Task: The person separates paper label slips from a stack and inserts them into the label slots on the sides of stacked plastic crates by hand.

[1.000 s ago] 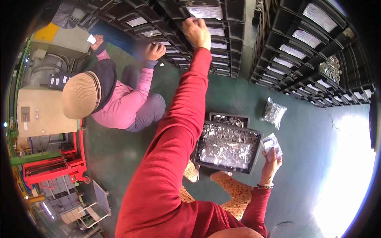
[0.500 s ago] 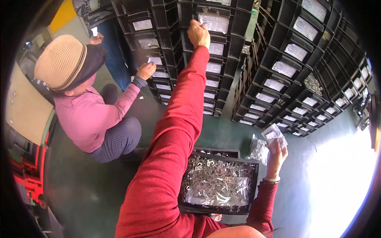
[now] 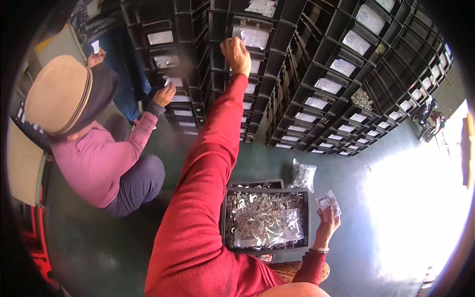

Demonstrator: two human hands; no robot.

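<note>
My left hand [image 3: 236, 55] reaches far forward in a red sleeve, fingers pinched at the left edge of a white printed label [image 3: 256, 37] on the front of a black crate [image 3: 222, 22]. Lower on the right, my right hand [image 3: 325, 228] grips a small stack of printed labels [image 3: 328, 202], some looking glossy like clear plastic. Between my arms a black crate [image 3: 306, 218] holds many small curved metal pieces [image 3: 267, 200]. A clear plastic bag [image 3: 269, 227] lies on top of them.
A co-worker in a straw hat [image 3: 59, 94] crouches at left, one hand [image 3: 164, 94] at a crate label. Another person in jeans [image 3: 121, 64] stands behind. Tall stacks of labelled crates [image 3: 316, 101] rise ahead and right. A bag of metal pieces [image 3: 303, 175] sits on the green floor [image 3: 341, 171].
The view has shifted, so the crates appear lower and further left. My left hand stays at the label's left edge. My right hand with the labels is lower, apart from the bag on the floor.
</note>
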